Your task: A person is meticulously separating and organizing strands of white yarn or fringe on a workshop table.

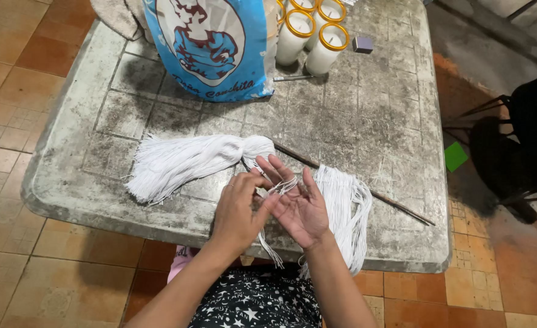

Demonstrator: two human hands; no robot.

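Note:
A thick bundle of white strings lies on the weathered grey table, tied near its right end. My left hand pinches a few white strands that cross my right palm and hang down over the table's front edge. My right hand is held palm up with fingers spread beneath those strands. Beside it, several cut white strings are draped over a thin dark rod that runs diagonally across the table.
A blue and white plastic bag stands at the back of the table, next to several white candles in yellow-rimmed glasses. A small dark block lies nearby. A black chair stands to the right on the tiled floor.

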